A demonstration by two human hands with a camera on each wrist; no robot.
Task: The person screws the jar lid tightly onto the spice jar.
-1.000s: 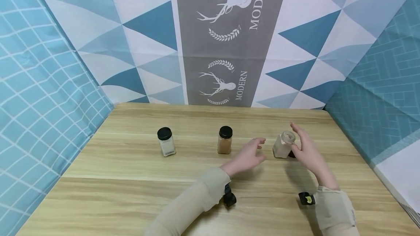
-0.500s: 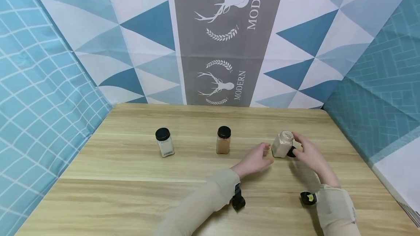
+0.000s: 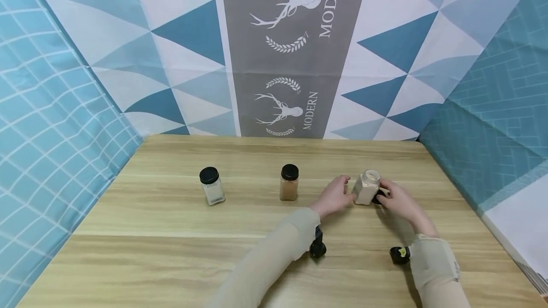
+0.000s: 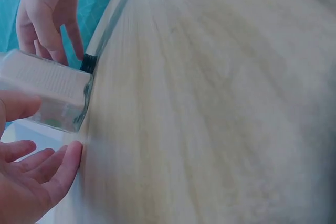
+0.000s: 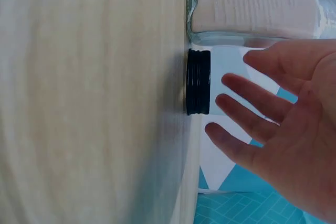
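Note:
An uncapped glass spice jar (image 3: 366, 191) of pale powder stands upright at the table's right. Its black lid (image 5: 198, 82) lies flat on the wood just right of it. My left hand (image 3: 335, 197) is at the jar's left side, fingers loosely spread; in the left wrist view its thumb (image 4: 18, 106) overlaps the glass, contact unclear. Over the lid hovers my right hand (image 3: 401, 205), its fingers (image 5: 252, 95) spread and apart from the lid in the right wrist view. That hand's thumb is near the jar; whether it touches cannot be told.
A capped jar of orange-brown powder (image 3: 288, 188) stands mid-table, left of my left hand. Farther left is a capped jar of white contents (image 3: 213, 191). The wooden table (image 3: 171, 251) ends at patterned cloth walls (image 3: 274, 61) behind and at both sides.
My left hand has moved right, up to the uncapped jar. The right hand has come down and in toward the lid, its fingers less raised. The head view has shifted slightly.

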